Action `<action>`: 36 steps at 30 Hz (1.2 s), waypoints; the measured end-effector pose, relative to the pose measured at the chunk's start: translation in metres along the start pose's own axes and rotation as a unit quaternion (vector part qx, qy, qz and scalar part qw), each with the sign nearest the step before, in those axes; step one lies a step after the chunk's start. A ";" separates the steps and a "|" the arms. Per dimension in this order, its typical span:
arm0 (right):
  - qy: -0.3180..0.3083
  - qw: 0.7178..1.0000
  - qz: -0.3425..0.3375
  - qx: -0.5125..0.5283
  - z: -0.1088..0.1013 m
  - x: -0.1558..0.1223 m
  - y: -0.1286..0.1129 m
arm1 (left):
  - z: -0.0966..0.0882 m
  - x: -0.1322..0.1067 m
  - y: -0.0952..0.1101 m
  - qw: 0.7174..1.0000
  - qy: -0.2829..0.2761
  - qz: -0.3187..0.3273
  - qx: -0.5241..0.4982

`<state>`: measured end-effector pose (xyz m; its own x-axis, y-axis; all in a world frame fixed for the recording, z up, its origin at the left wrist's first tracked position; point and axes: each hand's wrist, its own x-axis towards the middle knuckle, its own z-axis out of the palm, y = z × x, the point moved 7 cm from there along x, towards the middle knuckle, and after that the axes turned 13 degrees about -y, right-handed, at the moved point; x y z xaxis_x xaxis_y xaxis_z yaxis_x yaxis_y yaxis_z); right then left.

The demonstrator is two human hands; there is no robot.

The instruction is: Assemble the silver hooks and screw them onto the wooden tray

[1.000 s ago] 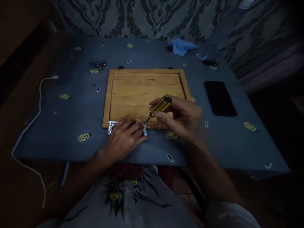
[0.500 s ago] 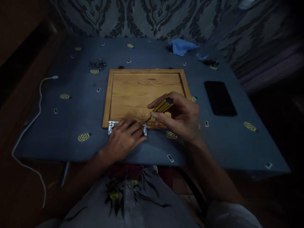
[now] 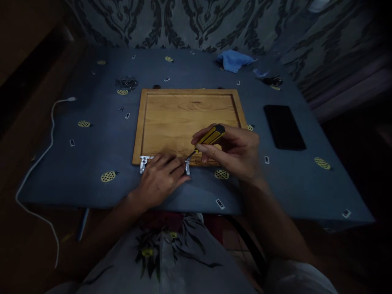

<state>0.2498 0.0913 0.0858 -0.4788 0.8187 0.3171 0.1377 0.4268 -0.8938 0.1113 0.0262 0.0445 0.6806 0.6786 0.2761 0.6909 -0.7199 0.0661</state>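
Note:
A wooden panel (image 3: 188,116) with a raised frame lies flat on the table. Two silvery metal hinges sit along its near edge: the left hinge (image 3: 143,164) and the right hinge (image 3: 187,166), the latter partly covered by fingers. My left hand (image 3: 161,177) lies over the near edge between them, fingers curled and thumb towards me, closed on the right hinge. In my right hand (image 3: 234,149) is a yellow-and-black screwdriver (image 3: 210,136), tilted, its handle pinched between thumb and fingers. Its shaft points down-left and its tip meets the right hinge, close to my left fingertips.
A black phone-like slab (image 3: 284,127) lies on the right of the patterned blue tablecloth (image 3: 196,196). Farther back are a blue cloth (image 3: 234,61) and a dark tool-like object (image 3: 272,81). Dark small parts (image 3: 127,83) lie back left, above tiny screws (image 3: 121,109). A white cable (image 3: 50,145) runs along the left.
My right hand has shifted slightly right and down, its fingers turned a little around the screwdriver handle. The left hand, the panel and the hinges stay in place.

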 end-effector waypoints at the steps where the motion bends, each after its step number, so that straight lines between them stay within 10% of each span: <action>1: -0.003 1.000 -0.001 -0.001 0.000 0.000 -0.001 | 0.000 0.000 0.000 1.000 -0.002 0.000 0.000; 22: -0.040 0.999 -0.005 -0.017 0.004 -0.002 -0.006 | -0.002 0.001 0.000 1.000 0.013 0.006 -0.008; 31: 0.142 0.989 -0.038 0.017 -0.016 -0.010 -0.001 | 0.000 -0.001 -0.001 1.000 0.001 0.003 -0.014; 36: 0.094 0.996 0.003 0.008 -0.008 -0.007 0.001 | 0.001 -0.001 0.000 1.000 -0.008 0.005 -0.010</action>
<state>0.2601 0.0895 0.0849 -0.3066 0.8794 0.3641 0.1256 0.4166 -0.9004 0.1109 0.0262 0.0434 0.6914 0.6732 0.2624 0.6790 -0.7295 0.0825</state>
